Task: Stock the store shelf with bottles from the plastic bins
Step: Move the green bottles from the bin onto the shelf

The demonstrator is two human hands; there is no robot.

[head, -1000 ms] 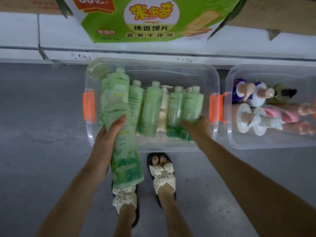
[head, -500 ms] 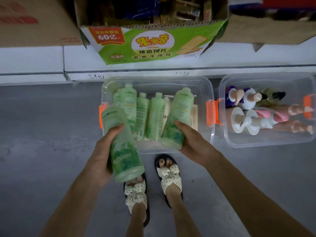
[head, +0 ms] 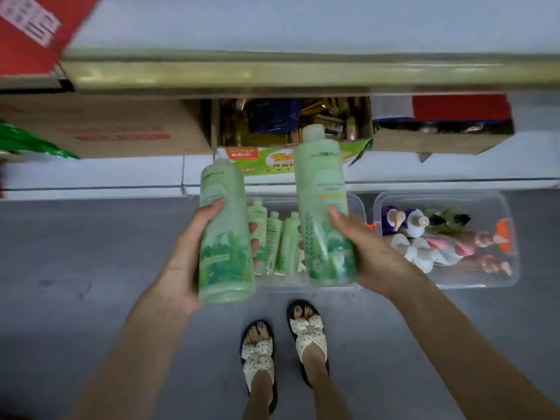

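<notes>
Our left hand [head: 185, 268] wraps around the left bottle [head: 225, 237], a tall pale green plastic cylinder with a leaf-print label. The thumb lies on the front, and the fingertips show at the far side. Our right hand [head: 372, 256] grips the right bottle [head: 324, 207], of the same green plastic and print, with the thumb across the label. This bottle sits higher, its cap in front of the open green printed carton [head: 266, 162] on the lower white shelf [head: 91, 177]. Both bottles are upright, apart from each other, and raised above the clear plastic bin [head: 359, 207] on the grey floor [head: 91, 268]. More green bottles [head: 274, 237] stand in that bin, visible between the two we hold. Just to its right sits a second clear bin [head: 512, 277] holding pump bottles [head: 424, 253]. A metal-edged upper shelf [head: 303, 71] runs across the top of the view.
</notes>
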